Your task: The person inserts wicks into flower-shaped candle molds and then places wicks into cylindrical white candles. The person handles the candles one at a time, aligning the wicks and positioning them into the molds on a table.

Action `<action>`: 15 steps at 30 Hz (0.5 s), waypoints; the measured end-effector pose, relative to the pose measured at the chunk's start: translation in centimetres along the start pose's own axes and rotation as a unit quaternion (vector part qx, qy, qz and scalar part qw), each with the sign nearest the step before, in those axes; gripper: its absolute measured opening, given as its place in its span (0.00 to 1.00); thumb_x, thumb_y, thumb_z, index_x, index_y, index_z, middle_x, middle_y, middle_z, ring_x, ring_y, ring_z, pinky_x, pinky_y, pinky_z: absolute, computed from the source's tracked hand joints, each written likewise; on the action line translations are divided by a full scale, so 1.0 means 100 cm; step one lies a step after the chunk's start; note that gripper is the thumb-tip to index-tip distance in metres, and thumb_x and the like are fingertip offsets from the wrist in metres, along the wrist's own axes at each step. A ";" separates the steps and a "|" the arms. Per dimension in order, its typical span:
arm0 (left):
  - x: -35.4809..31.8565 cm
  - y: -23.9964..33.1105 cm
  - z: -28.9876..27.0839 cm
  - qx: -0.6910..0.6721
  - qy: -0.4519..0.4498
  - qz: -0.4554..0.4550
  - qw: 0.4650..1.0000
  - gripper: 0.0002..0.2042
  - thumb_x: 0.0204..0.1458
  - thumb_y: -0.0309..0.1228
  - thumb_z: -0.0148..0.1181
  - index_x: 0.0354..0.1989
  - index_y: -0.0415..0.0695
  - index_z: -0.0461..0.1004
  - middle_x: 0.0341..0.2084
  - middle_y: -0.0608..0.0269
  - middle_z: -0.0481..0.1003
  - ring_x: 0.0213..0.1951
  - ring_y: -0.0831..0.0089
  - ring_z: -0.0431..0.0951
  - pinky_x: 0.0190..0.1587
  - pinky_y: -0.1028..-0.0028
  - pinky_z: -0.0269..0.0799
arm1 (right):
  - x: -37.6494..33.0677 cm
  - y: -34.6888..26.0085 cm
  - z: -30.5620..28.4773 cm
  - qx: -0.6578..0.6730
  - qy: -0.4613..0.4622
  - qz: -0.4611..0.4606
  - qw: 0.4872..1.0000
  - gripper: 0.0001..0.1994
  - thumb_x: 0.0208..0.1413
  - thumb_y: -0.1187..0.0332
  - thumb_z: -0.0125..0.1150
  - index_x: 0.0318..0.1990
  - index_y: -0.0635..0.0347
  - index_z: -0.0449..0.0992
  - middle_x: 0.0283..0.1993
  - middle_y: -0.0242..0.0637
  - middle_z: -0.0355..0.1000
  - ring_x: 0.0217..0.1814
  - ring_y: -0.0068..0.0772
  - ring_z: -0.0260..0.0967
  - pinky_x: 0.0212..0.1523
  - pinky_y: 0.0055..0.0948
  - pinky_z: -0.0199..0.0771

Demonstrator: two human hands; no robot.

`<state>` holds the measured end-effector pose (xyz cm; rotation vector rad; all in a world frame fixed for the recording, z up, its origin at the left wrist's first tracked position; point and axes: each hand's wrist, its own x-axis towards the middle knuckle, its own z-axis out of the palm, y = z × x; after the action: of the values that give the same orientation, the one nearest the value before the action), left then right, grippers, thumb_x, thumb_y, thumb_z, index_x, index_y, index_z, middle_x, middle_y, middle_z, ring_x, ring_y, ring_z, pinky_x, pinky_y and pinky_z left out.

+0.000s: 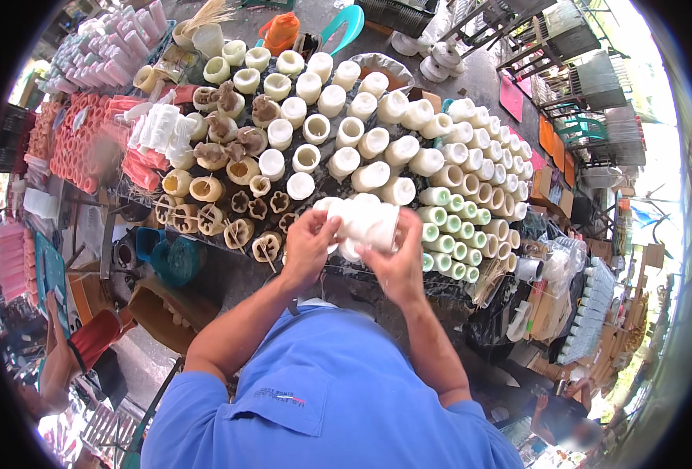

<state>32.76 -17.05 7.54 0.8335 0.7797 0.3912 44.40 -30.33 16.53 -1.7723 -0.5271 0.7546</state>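
Above the near edge of the table, both hands hold a thick white wax candle (368,223) with a raised, uneven surface, lying on its side. My left hand (308,248) grips its left end with fingers and thumb. My right hand (399,264) is closed around its right end, thumb underneath. Some white wax pieces show close behind and below the candle; where they end is hard to make out. Just beyond stand cream pillar candles (371,177). Slim pale green candles (449,234) lie stacked right of my right hand.
Brown and cream hollow candles (236,233) line the table's near left. Pink candles (88,133) and a white bundle (161,129) sit farther left. A teal bucket (177,259) stands below the edge. Clear glasses (588,309) are at right. Other people work at both lower sides.
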 end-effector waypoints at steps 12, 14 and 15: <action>0.019 0.024 -0.066 0.465 -0.019 -0.001 0.885 0.20 0.61 0.39 0.70 0.51 0.33 0.82 0.33 0.56 0.83 0.34 0.69 0.81 0.41 0.67 0.78 | 0.131 0.047 0.038 -0.385 -0.077 -0.141 0.909 0.29 0.54 0.69 0.71 0.65 0.60 0.73 0.55 0.58 0.75 0.55 0.64 0.77 0.59 0.54 0.78; 0.012 0.018 -0.072 0.474 -0.018 0.022 0.880 0.20 0.60 0.38 0.71 0.51 0.33 0.82 0.34 0.54 0.83 0.34 0.66 0.81 0.42 0.66 0.78 | 0.134 0.066 0.045 -0.401 -0.081 -0.137 0.902 0.27 0.54 0.69 0.70 0.64 0.61 0.74 0.55 0.59 0.76 0.54 0.65 0.78 0.56 0.54 0.80; 0.011 0.016 -0.074 0.476 -0.018 0.026 0.879 0.20 0.60 0.38 0.71 0.51 0.33 0.82 0.35 0.54 0.83 0.35 0.66 0.81 0.42 0.65 0.78 | 0.137 0.075 0.049 -0.412 -0.088 -0.124 0.899 0.28 0.55 0.68 0.71 0.65 0.61 0.74 0.57 0.58 0.76 0.56 0.64 0.77 0.59 0.54 0.79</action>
<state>27.94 -11.61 5.16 1.7831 0.9147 0.0038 50.37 -20.20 5.20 -2.3431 -1.3144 0.5399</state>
